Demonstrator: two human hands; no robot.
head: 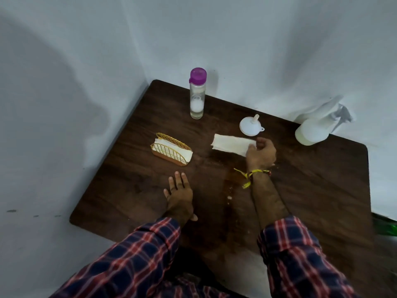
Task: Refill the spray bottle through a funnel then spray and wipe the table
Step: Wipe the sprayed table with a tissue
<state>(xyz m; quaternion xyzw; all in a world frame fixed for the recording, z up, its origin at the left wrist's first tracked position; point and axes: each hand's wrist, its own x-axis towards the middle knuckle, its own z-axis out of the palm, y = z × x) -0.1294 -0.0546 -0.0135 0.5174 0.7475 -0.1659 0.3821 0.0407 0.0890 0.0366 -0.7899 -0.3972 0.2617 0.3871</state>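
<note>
A white spray bottle [315, 130] stands at the back right of the dark wooden table [322, 190], its trigger head against the wall. A white funnel [250, 125] lies mouth down near the back. A clear bottle with a purple cap [197, 94], holding a little liquid, stands at the back left. A folded white napkin [231, 144] lies flat in the middle; my right hand [261, 152] pinches its right end. My left hand [179, 194] rests flat on the table, fingers spread, holding nothing. A wet streak [228, 190] shows between my hands.
A gold wire napkin holder [170, 150] with white napkins stands left of centre. Walls close off the table's back and left sides. Something green [386, 226] sits beyond the table's right edge. Plaid sleeves cover both forearms near the front edge.
</note>
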